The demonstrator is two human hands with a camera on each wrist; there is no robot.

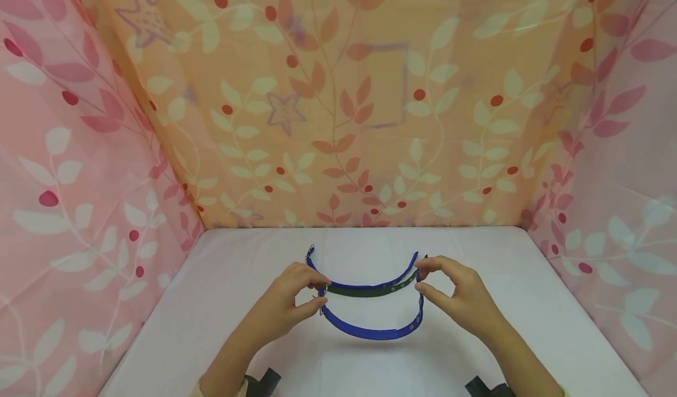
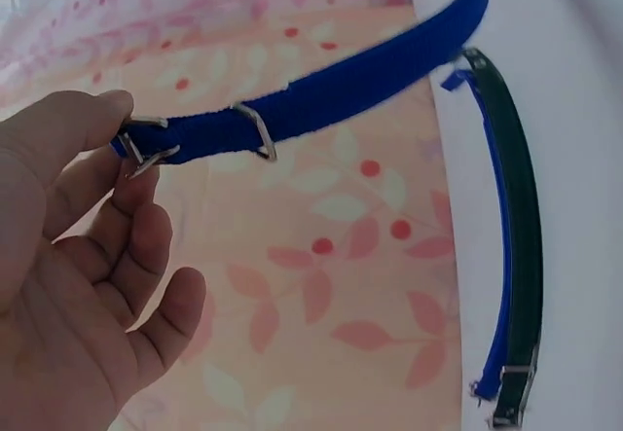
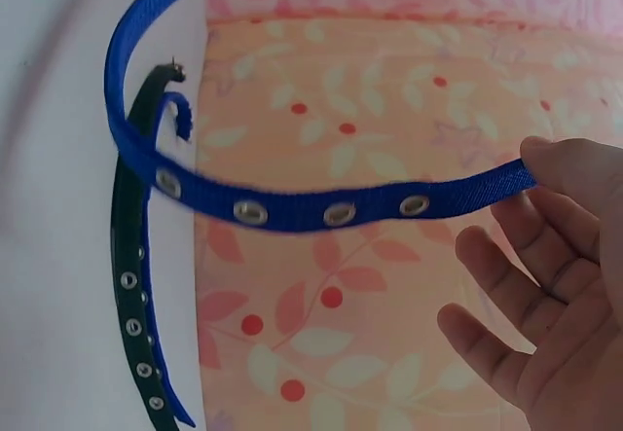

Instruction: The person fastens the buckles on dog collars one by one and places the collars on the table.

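Note:
A blue pet collar [image 1: 378, 333] hangs in a downward curve between the two hands, in front of two more collars. At its buckle [image 2: 146, 144] my left hand [image 1: 282, 303] pinches it between thumb and fingertips; a metal D-ring [image 2: 257, 131] sits close by. The opposite end, beyond a row of metal eyelets [image 3: 339, 215], is pinched by my right hand [image 1: 468, 297]. Its remaining fingers are loosely bent in the right wrist view. On the table lie a dark green collar [image 2: 527, 246] and, alongside it, a second blue collar [image 2: 503, 256], both curved.
The white table [image 1: 254, 244] reaches back to an orange leaf-patterned curtain [image 1: 338, 150]. Pink patterned curtains stand along the left [image 1: 79, 209] and right [image 1: 624, 209] sides. Dark straps with wrist mounts show at both wrists.

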